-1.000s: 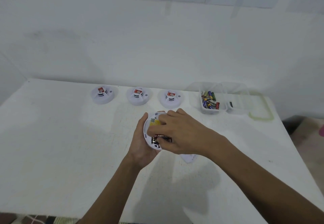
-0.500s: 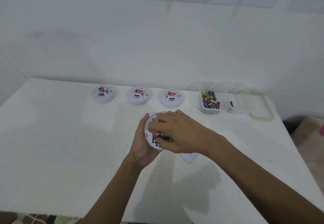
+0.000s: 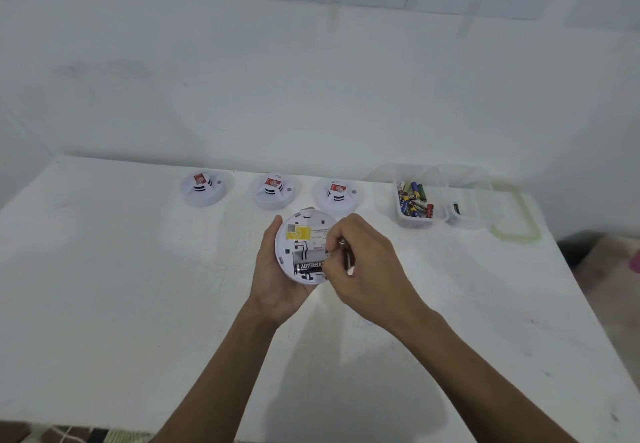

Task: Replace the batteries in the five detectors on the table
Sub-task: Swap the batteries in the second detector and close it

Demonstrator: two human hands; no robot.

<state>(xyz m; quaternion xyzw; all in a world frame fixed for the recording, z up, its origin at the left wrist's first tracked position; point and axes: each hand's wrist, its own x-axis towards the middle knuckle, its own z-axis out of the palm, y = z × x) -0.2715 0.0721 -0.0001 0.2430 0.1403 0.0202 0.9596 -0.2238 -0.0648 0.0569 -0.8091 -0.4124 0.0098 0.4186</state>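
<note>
My left hand cradles a round white detector back side up, with a yellow label and an open battery bay. A black battery lies in the bay beside an empty slot. My right hand is at the detector's right edge and holds another battery between its curled fingers, just lifted out to the right. Three more white detectors stand in a row at the back of the table.
A clear tub holding several loose batteries stands at the back right, next to a second clear tub and a lid with a yellowish rim. The white table ends at a wall behind.
My right hand has drawn back to the right off the detector, uncovering the battery bay, and a battery has come away with it in its fingers. The left hand has held still.
</note>
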